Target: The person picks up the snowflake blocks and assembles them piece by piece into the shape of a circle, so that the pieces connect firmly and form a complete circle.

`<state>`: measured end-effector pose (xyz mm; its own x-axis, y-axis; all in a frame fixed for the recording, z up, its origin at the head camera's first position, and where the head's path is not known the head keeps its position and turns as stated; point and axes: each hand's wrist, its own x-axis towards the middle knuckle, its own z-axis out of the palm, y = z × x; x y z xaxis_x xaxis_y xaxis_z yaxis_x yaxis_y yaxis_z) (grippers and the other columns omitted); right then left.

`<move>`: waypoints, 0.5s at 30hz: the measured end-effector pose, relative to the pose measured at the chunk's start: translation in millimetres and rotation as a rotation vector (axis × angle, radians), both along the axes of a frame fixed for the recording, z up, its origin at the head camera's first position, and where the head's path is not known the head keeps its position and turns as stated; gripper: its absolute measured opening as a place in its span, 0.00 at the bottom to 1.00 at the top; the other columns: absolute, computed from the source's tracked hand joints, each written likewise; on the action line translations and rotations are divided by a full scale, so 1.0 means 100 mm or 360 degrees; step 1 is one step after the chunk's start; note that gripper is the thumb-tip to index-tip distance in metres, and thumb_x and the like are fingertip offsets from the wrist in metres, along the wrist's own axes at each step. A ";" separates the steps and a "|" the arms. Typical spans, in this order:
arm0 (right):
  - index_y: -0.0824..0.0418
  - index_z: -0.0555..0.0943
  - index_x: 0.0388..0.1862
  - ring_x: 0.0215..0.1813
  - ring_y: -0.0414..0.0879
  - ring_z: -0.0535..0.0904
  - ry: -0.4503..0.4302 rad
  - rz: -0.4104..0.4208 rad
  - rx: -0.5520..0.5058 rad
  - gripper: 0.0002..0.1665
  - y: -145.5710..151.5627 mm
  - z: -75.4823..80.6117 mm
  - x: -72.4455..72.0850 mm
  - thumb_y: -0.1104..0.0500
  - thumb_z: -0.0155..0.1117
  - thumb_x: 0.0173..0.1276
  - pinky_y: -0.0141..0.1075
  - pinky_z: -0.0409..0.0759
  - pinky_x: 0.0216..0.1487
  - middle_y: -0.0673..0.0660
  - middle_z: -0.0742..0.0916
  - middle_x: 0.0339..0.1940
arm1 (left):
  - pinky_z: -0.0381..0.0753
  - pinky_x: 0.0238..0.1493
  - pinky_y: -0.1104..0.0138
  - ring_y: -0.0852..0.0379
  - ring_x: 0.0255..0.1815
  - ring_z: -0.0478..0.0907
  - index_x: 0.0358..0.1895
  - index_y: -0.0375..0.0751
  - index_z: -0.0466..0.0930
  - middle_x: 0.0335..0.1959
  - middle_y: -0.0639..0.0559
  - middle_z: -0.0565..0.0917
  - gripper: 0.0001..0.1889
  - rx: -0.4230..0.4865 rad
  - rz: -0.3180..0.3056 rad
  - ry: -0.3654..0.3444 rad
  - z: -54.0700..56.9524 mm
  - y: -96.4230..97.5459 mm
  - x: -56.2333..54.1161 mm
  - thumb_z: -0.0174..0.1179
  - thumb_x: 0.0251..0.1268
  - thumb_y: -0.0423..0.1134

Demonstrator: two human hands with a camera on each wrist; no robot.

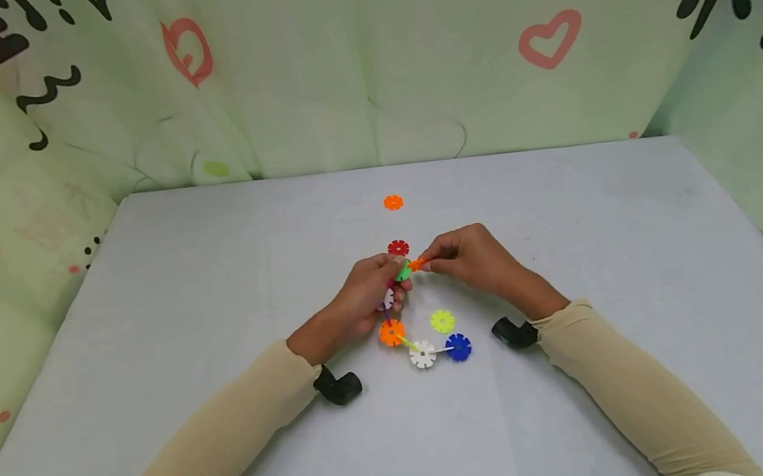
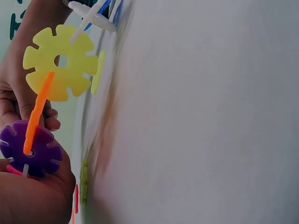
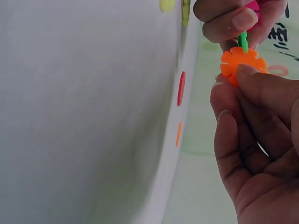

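Observation:
My left hand (image 1: 364, 294) grips a chain of notched plastic flower discs near its upper end, fingers curled round the pink and green discs. The green disc (image 3: 242, 42) shows edge-on between the hands. With thumb and fingertips my right hand (image 1: 476, 257) pinches an orange disc (image 3: 243, 63), its edge meeting the green one. From the left hand the chain hangs toward me: a purple disc (image 2: 35, 149), another orange disc (image 1: 392, 333), a yellow disc (image 2: 70, 56), a white disc (image 1: 423, 354) and a blue disc (image 1: 459, 346). The left fingers partly hide the upper links.
Beyond the hands, a red disc (image 1: 398, 248) and a loose orange disc (image 1: 393, 202) lie on the white table (image 1: 611, 236). A yellow-green disc (image 1: 443, 322) sits beside the chain's lower end. Printed green curtains (image 1: 361, 52) stand behind and at both sides.

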<state>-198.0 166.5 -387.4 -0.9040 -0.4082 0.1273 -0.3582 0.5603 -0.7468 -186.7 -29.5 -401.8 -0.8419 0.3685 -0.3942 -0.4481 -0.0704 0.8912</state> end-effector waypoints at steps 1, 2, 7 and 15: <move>0.65 0.88 0.35 0.37 0.46 0.85 0.0034 0.0013 0.0004 0.04 -0.01 0.00 0.00 0.67 0.72 0.60 0.36 0.83 0.41 0.55 0.89 0.34 | 0.70 0.19 0.72 0.58 0.18 0.66 0.48 0.35 0.70 0.26 0.48 0.74 0.10 -0.0003 0.0007 0.0003 0.00 0.00 0.00 0.46 0.78 0.39; 0.65 0.88 0.35 0.37 0.45 0.85 0.0065 0.0020 0.0010 0.04 -0.01 0.00 0.00 0.68 0.72 0.60 0.36 0.83 0.40 0.55 0.89 0.33 | 0.70 0.19 0.72 0.58 0.18 0.65 0.47 0.35 0.70 0.26 0.48 0.74 0.10 -0.0008 0.0010 0.0007 0.00 -0.01 0.00 0.47 0.78 0.40; 0.66 0.88 0.33 0.35 0.45 0.85 0.0158 0.0035 0.0010 0.04 -0.04 -0.01 0.00 0.70 0.72 0.58 0.37 0.83 0.38 0.56 0.89 0.32 | 0.69 0.20 0.72 0.58 0.19 0.65 0.48 0.35 0.70 0.26 0.48 0.74 0.11 -0.0002 0.0010 0.0011 -0.02 -0.02 -0.02 0.47 0.78 0.40; 0.64 0.88 0.33 0.34 0.44 0.85 0.0251 0.0124 -0.0019 0.04 -0.11 0.01 0.01 0.69 0.72 0.59 0.36 0.83 0.37 0.54 0.89 0.31 | 0.68 0.20 0.73 0.58 0.19 0.65 0.47 0.36 0.70 0.26 0.48 0.75 0.10 0.0004 0.0022 0.0034 -0.01 -0.07 -0.02 0.47 0.78 0.40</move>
<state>-197.0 156.0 -386.4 -0.8381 -0.4738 0.2703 -0.5133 0.5176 -0.6846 -188.4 -36.7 -402.6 -0.8551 0.3576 -0.3754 -0.4281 -0.0785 0.9003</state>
